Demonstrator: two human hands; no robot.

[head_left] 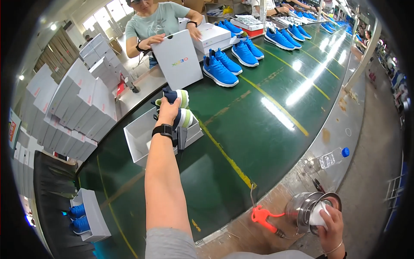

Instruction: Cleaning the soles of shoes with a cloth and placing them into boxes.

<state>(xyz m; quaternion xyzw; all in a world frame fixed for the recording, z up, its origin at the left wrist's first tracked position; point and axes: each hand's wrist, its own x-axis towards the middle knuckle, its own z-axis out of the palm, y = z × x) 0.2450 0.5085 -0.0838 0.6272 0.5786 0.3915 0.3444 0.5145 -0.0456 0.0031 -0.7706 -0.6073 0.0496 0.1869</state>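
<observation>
The left hand (167, 113) closes around a pair of dark shoes with pale green soles (181, 108), held over an open white shoebox (140, 140) on the green conveyor belt (258, 129). The right hand (332, 224) presses a white cloth (318, 214) into a steel bowl (304, 209). Beside the bowl lies an orange tool (261, 216).

Navy green-soled shoes (179, 108) over open box (140, 138)

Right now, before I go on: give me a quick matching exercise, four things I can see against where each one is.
Things:
1. navy shoes
2. water bottle
3. orange tool
4. white cloth

Places:
A. lying on the grey edge strip by the belt
B. in the left hand, over the open box
C. in the right hand, at the metal pot
D. beside the pot, near the belt edge

Pairs: 1-B, 2-A, 3-D, 4-C
</observation>
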